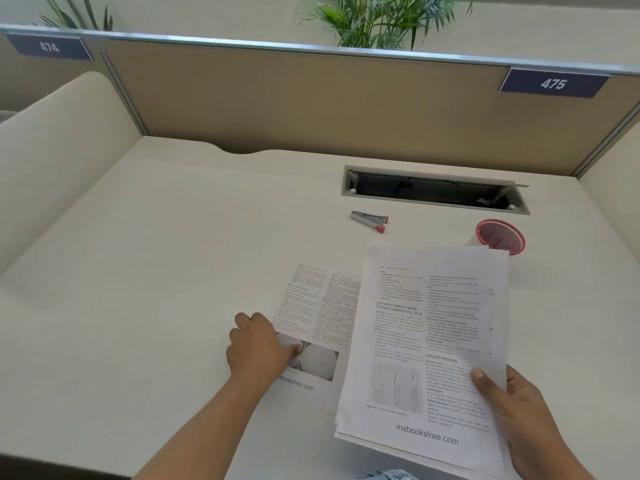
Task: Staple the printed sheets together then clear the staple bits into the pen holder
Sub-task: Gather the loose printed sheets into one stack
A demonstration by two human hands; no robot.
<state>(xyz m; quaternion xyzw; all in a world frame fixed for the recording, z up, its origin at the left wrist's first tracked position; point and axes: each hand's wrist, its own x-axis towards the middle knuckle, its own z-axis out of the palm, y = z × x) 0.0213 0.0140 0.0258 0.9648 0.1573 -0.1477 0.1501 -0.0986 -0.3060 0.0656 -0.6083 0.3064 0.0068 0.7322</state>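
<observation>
My right hand (512,407) holds a stack of printed sheets (429,341) lifted off the desk, thumb on top near the lower right corner. One more printed sheet (318,306) lies flat on the desk to the left, partly under the stack. My left hand (259,344) grips that sheet at its left edge, thumb pressed on top of it. A grey stapler with red ends (370,220) lies on the desk beyond the papers. The red mesh pen holder (500,236) stands at the right, just behind the stack's top edge.
An open cable hatch (434,190) is sunk in the white desk (156,254) behind the stapler. A tan partition (311,98) with number tags closes the back, and padded side walls flank the desk. Plants rise behind the partition.
</observation>
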